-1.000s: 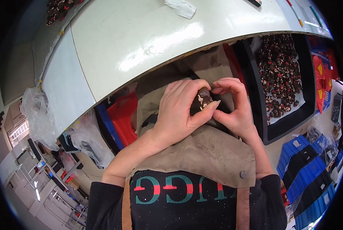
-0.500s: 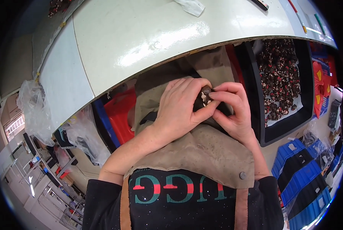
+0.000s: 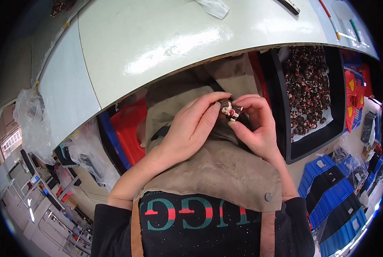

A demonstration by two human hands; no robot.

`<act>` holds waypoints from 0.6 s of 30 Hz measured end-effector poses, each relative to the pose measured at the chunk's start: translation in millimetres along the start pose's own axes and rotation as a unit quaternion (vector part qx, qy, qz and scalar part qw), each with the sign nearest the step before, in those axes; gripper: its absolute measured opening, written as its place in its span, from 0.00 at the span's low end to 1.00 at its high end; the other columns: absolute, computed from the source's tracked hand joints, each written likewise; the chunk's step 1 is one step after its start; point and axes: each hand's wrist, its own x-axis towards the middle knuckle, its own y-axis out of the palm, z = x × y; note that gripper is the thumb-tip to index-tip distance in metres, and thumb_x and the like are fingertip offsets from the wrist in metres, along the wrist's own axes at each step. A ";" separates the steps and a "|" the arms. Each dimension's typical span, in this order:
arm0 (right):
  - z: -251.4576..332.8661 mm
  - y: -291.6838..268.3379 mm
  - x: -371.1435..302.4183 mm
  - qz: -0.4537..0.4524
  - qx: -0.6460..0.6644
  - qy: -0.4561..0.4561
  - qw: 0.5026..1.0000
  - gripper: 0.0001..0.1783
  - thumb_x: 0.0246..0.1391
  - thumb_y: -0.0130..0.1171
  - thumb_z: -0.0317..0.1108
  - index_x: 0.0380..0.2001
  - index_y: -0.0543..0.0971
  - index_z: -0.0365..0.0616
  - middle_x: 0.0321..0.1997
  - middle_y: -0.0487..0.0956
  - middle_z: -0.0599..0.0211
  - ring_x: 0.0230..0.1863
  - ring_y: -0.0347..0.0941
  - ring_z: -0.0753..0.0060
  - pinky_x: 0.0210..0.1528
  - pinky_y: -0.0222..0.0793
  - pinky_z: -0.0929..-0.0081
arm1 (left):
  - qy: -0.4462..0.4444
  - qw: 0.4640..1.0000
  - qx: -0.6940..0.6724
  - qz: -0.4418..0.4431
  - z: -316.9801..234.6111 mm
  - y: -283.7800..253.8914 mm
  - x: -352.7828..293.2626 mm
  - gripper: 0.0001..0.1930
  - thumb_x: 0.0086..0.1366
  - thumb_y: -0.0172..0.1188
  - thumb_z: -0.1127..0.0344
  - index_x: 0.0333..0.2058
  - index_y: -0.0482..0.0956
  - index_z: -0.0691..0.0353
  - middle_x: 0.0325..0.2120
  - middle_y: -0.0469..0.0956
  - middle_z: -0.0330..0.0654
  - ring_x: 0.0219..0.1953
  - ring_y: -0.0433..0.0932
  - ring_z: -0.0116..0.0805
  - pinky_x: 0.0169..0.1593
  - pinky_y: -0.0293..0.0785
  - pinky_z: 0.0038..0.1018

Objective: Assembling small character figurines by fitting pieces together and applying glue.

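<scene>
Between my two hands, above the brown apron [image 3: 217,165], is a small figurine [image 3: 229,110] with dark brown hair, a pale face or body and a touch of red. My left hand [image 3: 196,122] pinches its head end between thumb and forefinger. On the other side my right hand [image 3: 256,124] grips the lighter end with thumb and fingertips. Both hands are closed on it, and part of the figurine is hidden by the fingers.
A black tray [image 3: 313,147] at my right holds many similar small figurines [image 3: 307,90] on white lining. The pale tabletop [image 3: 157,38] curves in front, bearing a white scrap [image 3: 216,7] and a brush [image 3: 330,19]. A red stool [image 3: 131,132] stands left; blue crates [image 3: 328,197] are at lower right.
The figurine has been turned, so its pale and red side now shows more. My left thumb has shifted up onto its head, and my right fingers have re-gripped its other end.
</scene>
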 end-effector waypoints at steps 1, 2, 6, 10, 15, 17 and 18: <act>0.8 0.8 -1.5 -0.006 0.025 0.020 0.999 0.23 0.46 0.60 0.18 0.46 0.66 0.38 0.48 0.67 0.62 0.49 0.66 0.72 0.54 0.62 0.74 | -0.011 1.000 -0.019 -0.004 -0.5 0.8 -0.2 0.16 0.71 0.44 0.64 0.52 0.69 0.65 0.41 0.74 0.40 0.43 0.74 0.27 0.48 0.69 0.22; 1.6 1.5 -2.4 -0.013 0.050 0.040 0.998 0.24 0.46 0.59 0.18 0.47 0.66 0.38 0.48 0.68 0.62 0.49 0.67 0.72 0.54 0.62 0.74 | -0.022 0.999 -0.038 -0.007 -0.9 1.5 -0.4 0.16 0.71 0.43 0.64 0.51 0.70 0.65 0.41 0.74 0.39 0.43 0.73 0.25 0.47 0.69 0.21; 4.6 3.7 -2.0 -0.019 0.059 0.063 0.996 0.24 0.46 0.59 0.17 0.48 0.65 0.38 0.48 0.69 0.63 0.50 0.67 0.72 0.55 0.62 0.74 | -0.018 0.998 -0.062 -0.023 -1.3 2.8 -1.9 0.16 0.71 0.43 0.64 0.51 0.70 0.65 0.40 0.74 0.39 0.41 0.73 0.24 0.46 0.69 0.19; 7.5 -5.2 -6.9 -0.001 0.015 0.042 0.999 0.25 0.48 0.58 0.17 0.50 0.65 0.37 0.48 0.70 0.63 0.50 0.68 0.73 0.54 0.63 0.75 | -0.025 0.997 -0.073 -0.026 -4.3 9.1 3.2 0.14 0.70 0.45 0.66 0.49 0.71 0.65 0.36 0.75 0.40 0.37 0.74 0.25 0.43 0.70 0.21; 3.3 -36.3 -1.8 -0.051 -0.037 0.074 0.995 0.20 0.50 0.58 0.20 0.47 0.69 0.38 0.47 0.72 0.67 0.48 0.70 0.79 0.50 0.66 0.78 | -0.052 0.993 -0.084 -0.065 -4.5 12.0 6.5 0.14 0.69 0.47 0.69 0.52 0.70 0.64 0.31 0.72 0.35 0.35 0.70 0.20 0.42 0.67 0.17; -3.0 -67.7 2.3 -0.144 -0.128 0.045 0.980 0.19 0.50 0.59 0.23 0.46 0.70 0.39 0.44 0.75 0.67 0.42 0.72 0.79 0.46 0.68 0.79 | -0.048 0.993 -0.065 -0.086 -9.1 4.6 4.1 0.13 0.69 0.47 0.70 0.51 0.70 0.64 0.29 0.71 0.33 0.32 0.69 0.18 0.38 0.65 0.15; -9.1 -89.0 3.2 -0.193 -0.150 0.024 0.969 0.18 0.51 0.59 0.25 0.47 0.70 0.40 0.43 0.76 0.67 0.41 0.73 0.79 0.44 0.69 0.79 | -0.035 0.994 -0.067 -0.074 -12.4 -0.1 5.4 0.13 0.69 0.47 0.70 0.51 0.70 0.64 0.29 0.71 0.33 0.32 0.69 0.18 0.38 0.65 0.15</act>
